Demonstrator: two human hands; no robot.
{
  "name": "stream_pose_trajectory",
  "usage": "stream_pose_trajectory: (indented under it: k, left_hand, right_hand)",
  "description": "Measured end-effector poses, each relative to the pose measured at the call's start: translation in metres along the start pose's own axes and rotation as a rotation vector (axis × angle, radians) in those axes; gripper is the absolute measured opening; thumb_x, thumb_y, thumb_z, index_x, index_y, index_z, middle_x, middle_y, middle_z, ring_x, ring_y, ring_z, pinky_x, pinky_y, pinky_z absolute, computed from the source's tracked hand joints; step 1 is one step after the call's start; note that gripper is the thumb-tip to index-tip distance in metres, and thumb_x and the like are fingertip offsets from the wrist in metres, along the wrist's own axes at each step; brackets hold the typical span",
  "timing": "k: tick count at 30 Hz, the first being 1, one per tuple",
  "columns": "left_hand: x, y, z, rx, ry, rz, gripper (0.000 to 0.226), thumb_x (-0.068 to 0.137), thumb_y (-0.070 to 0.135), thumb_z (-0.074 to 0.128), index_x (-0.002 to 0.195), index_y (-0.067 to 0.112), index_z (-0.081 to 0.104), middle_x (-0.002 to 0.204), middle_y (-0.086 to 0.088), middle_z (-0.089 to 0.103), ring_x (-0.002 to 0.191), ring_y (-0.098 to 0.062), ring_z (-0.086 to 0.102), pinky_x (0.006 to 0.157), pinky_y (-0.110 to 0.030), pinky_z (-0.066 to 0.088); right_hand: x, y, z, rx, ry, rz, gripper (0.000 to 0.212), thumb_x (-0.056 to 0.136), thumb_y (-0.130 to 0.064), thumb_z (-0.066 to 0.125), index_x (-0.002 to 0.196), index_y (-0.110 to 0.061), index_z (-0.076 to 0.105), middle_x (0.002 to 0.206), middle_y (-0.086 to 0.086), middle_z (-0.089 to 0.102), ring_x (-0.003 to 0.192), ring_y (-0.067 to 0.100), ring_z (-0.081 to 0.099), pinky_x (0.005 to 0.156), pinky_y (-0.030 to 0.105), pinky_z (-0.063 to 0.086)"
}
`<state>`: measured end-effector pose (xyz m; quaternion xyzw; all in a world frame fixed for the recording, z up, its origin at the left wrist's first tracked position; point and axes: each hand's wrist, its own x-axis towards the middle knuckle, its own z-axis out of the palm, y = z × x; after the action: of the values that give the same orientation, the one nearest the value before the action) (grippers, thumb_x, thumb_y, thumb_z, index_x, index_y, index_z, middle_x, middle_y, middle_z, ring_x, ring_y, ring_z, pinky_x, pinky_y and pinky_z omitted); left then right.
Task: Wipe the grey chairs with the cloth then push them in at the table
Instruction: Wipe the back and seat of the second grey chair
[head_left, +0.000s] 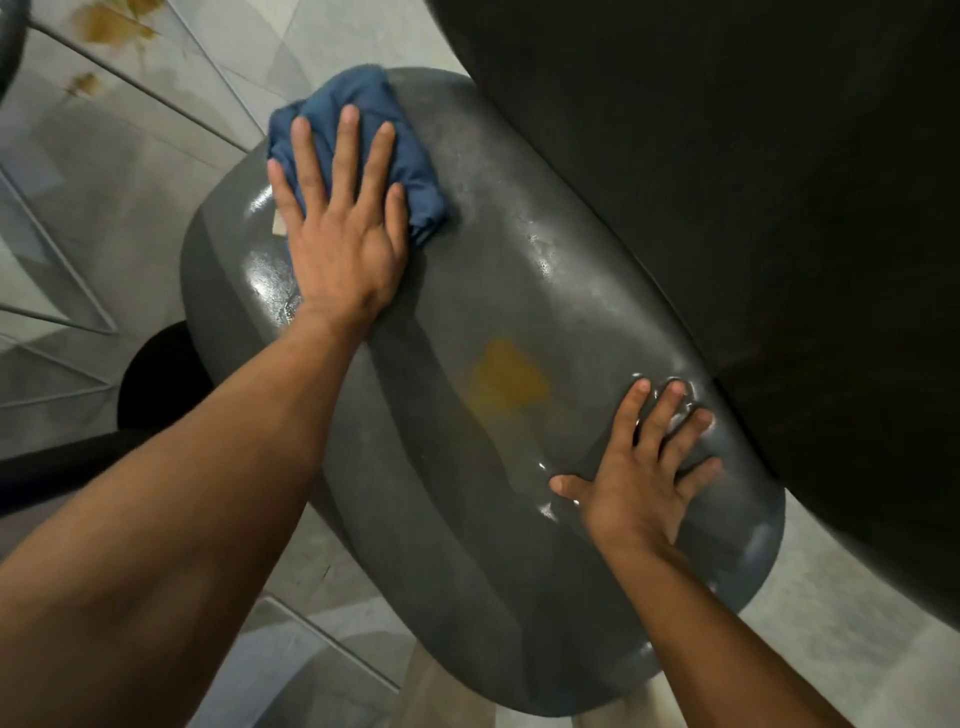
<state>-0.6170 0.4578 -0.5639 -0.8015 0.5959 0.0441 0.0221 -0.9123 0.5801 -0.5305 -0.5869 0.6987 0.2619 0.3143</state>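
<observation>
Seen from above: grey chair (467, 364), its glossy moulded seat filling the middle of the view, tucked partly beneath the dark round edge of a table (727, 156) at upper right. No brand, label or legible writing anywhere on seat, cloth or table; only a small pale tag-like patch (279, 227) peeking out beside the left thumb, too small to read.

Left hand (340, 228) laid flat on a bunched blue cloth (358, 150) at the far left part of the seat, fingers straight and spread wide, palm pressing down, thumb splayed over the near edge of the cloth onto the bare seat. Left forearm stretched long across the view from lower left, wrist nearly straight.

Right hand (644, 467) planted flat and bare on the seat's right end, just beside the table's edge, fingers straight and fanned apart, thumb pointing out to the left, holding nothing. Right forearm rising from the lower right corner.

A faint yellowish smear (506, 382) on the seat between the two hands, apart from both. Bright glints of light on the seat near each hand.

Pale grey tiled floor (130, 208) around the chair, with brownish leaf-like marks (111, 23) at upper left. Thin pale wire lines (78, 291) crossing the floor at left; a dark round shape (156, 374) low beside the seat's left edge, not identifiable.
</observation>
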Motion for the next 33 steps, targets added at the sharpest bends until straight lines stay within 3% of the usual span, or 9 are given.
stream_pose_trajectory:
  k: [8, 12, 16, 24, 29, 33]
  left_hand:
    - [-0.127, -0.046, 0.015, -0.115, -0.076, -0.408, 0.058, 0.110, 0.049, 0.016, 0.165, 0.033, 0.009, 0.173, -0.002, 0.002, 0.157, -0.042, -0.001, 0.124, -0.064, 0.006]
    - [-0.177, -0.038, 0.021, -0.108, -0.186, -0.427, 0.060, 0.109, 0.049, 0.019, 0.165, 0.031, 0.006, 0.173, -0.002, -0.003, 0.157, -0.042, -0.006, 0.124, -0.065, 0.002]
    - [-0.143, -0.029, 0.020, -0.124, -0.156, -0.407, 0.060, 0.109, 0.047, 0.025, 0.164, 0.030, 0.008, 0.173, -0.002, -0.002, 0.156, -0.043, -0.009, 0.122, -0.069, -0.002]
    - [-0.028, 0.056, 0.010, -0.099, -0.076, -0.247, 0.063, 0.108, 0.050, 0.017, 0.165, 0.027, 0.006, 0.173, -0.004, -0.002, 0.156, -0.043, -0.007, 0.120, -0.070, -0.001]
    - [-0.038, 0.097, 0.015, -0.074, -0.130, 0.083, 0.061, 0.109, 0.047, 0.019, 0.165, 0.028, 0.007, 0.173, 0.000, -0.001, 0.157, -0.040, -0.008, 0.121, -0.069, -0.001]
    - [-0.048, 0.069, 0.014, 0.002, -0.123, 0.316, 0.057, 0.110, 0.049, 0.022, 0.164, 0.033, 0.013, 0.173, 0.003, 0.008, 0.158, -0.036, -0.002, 0.124, -0.065, 0.003]
  right_hand:
    - [0.000, 0.001, 0.002, 0.027, 0.008, -0.006, 0.144, 0.073, -0.069, 0.072, 0.149, -0.016, -0.038, 0.158, 0.017, -0.040, 0.145, 0.048, -0.032, 0.117, 0.072, 0.000]
    - [0.000, 0.002, 0.003, 0.029, 0.005, -0.012, 0.144, 0.073, -0.068, 0.073, 0.149, -0.015, -0.038, 0.157, 0.019, -0.040, 0.144, 0.050, -0.032, 0.116, 0.073, 0.001]
    - [0.001, 0.001, 0.003, 0.031, 0.001, -0.007, 0.145, 0.073, -0.068, 0.073, 0.149, -0.015, -0.039, 0.157, 0.019, -0.040, 0.144, 0.050, -0.033, 0.116, 0.074, 0.002]
    - [0.001, 0.003, 0.005, 0.016, 0.023, -0.010, 0.144, 0.074, -0.069, 0.072, 0.149, -0.014, -0.038, 0.156, 0.020, -0.041, 0.143, 0.050, -0.033, 0.117, 0.072, 0.000]
    - [-0.001, 0.003, 0.004, 0.011, 0.028, -0.010, 0.142, 0.075, -0.068, 0.072, 0.151, -0.014, -0.035, 0.157, 0.020, -0.039, 0.144, 0.050, -0.032, 0.117, 0.072, 0.002]
    - [-0.001, 0.002, 0.003, 0.012, 0.029, -0.004, 0.142, 0.075, -0.068, 0.073, 0.151, -0.015, -0.035, 0.158, 0.020, -0.039, 0.144, 0.050, -0.032, 0.117, 0.072, 0.002]
